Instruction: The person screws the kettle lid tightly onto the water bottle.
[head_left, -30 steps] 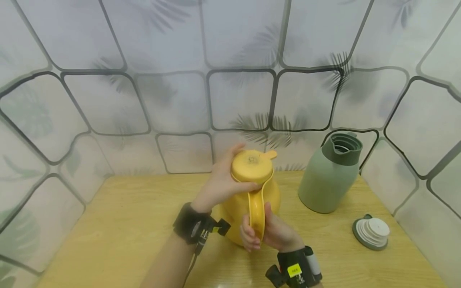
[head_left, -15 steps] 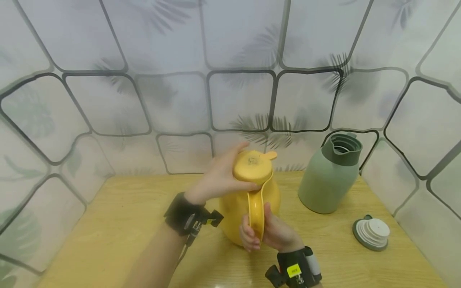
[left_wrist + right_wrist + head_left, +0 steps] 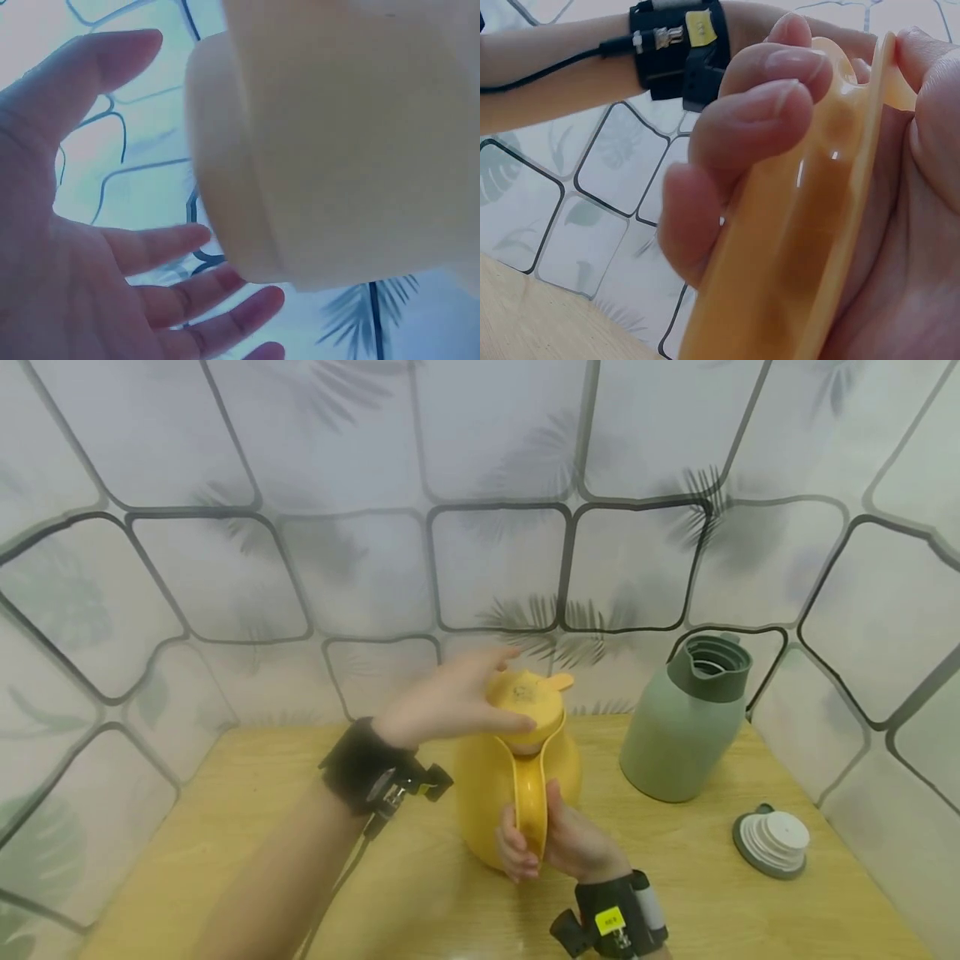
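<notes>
A yellow vacuum jug [image 3: 480,793] stands upright on the table, its round yellow lid [image 3: 527,697] on top with a small tab pointing right. My left hand [image 3: 450,702] is spread at the lid, thumb in front and fingers behind. The left wrist view shows that thumb [image 3: 124,56] apart from the pale lid [image 3: 221,150], while the fingertips reach its edge; whether they touch cannot be told. With curled fingers, my right hand [image 3: 555,839] grips the jug's handle [image 3: 531,806], which the right wrist view shows close up [image 3: 780,225].
A green vacuum jug [image 3: 678,735] without its lid stands at the back right. In front of it lies a stopper [image 3: 776,839] with a white stepped plug facing up and a dark green rim. Patterned walls enclose the wooden table [image 3: 262,793] at the back and sides.
My left hand has shifted up and its wrist has swung left, the thumb rising from the lid's lower edge onto its front. The right hand stays on the handle.
</notes>
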{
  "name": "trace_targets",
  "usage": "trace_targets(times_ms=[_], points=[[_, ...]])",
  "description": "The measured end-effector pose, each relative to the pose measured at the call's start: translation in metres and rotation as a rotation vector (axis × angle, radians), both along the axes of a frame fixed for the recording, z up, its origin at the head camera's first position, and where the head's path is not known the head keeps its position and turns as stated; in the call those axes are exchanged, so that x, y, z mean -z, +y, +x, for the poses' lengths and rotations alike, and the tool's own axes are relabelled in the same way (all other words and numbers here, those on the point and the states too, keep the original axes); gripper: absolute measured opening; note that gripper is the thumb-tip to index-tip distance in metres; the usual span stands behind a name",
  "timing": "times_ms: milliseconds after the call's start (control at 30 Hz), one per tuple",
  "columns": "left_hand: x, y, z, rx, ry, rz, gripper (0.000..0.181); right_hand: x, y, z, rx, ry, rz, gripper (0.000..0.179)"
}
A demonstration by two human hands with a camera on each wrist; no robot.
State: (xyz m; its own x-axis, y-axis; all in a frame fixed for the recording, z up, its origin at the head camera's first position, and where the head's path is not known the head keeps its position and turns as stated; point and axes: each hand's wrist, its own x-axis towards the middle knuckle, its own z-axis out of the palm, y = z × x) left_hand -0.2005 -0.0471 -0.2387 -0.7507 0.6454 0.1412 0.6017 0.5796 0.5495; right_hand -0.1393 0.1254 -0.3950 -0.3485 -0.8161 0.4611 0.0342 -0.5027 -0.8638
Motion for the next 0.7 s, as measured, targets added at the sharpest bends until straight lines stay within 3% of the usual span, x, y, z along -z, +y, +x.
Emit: trace_targets(times_ms=[300,700], points=[[-0.022,0.012,-0.001,-0.026,0.035,-0.126,0.085,-0.002,-0.001,-0.001,-0.005,0.011,-0.001,0.067],[-0.04,0.024,-0.007,-0.058,0.008,-0.325,0.075,-0.002,-0.001,0.001,-0.012,0.003,-0.003,0.066]])
